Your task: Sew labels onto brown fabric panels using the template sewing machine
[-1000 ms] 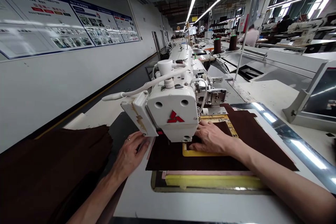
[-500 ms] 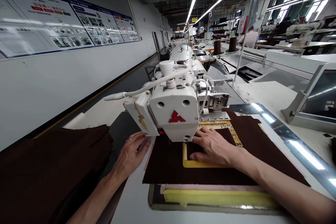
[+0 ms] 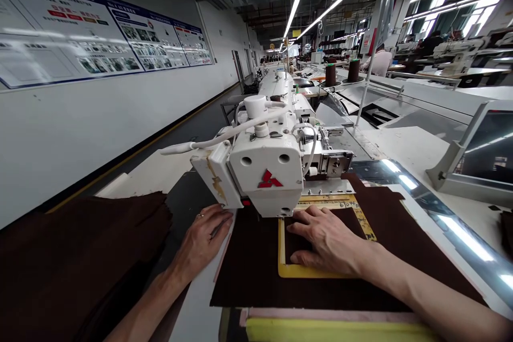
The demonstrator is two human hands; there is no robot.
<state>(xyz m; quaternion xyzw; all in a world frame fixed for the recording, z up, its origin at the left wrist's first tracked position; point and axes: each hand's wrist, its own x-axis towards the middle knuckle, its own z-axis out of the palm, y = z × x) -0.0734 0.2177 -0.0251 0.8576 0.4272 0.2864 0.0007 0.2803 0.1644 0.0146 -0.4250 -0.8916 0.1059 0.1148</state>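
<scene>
Right hand (image 3: 326, 240) spread flat on dark brown fabric (image 3: 248, 283) inside a yellow frame (image 3: 284, 256), lower center, left hand (image 3: 204, 238) beside the fabric, fingers loosely curled, nothing gripped.

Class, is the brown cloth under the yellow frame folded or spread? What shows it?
Spread: the brown cloth lies flat, its edges reaching out past the yellow frame.
</scene>
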